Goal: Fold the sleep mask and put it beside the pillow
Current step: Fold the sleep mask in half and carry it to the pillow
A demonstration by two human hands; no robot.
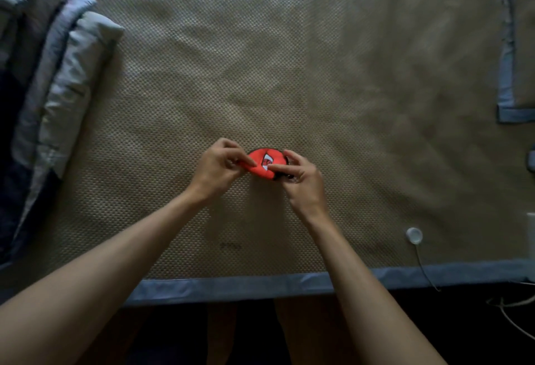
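A red sleep mask (262, 163) with a white printed patch sits doubled over between my two hands, just above the woven bed mat (260, 75). My left hand (220, 165) pinches its left edge. My right hand (301, 176) grips its right side, with the thumb lying across the front and a dark strap showing under the fingers. At the right edge of the view lies a flat mat-covered pillow with blue trim (518, 46), well apart from the mask.
A folded grey and dark blue quilt (52, 81) lies along the left side. A small round white device (414, 235) with a thin cable rests near the mat's blue front border (260, 283). More cables hang at the lower right.
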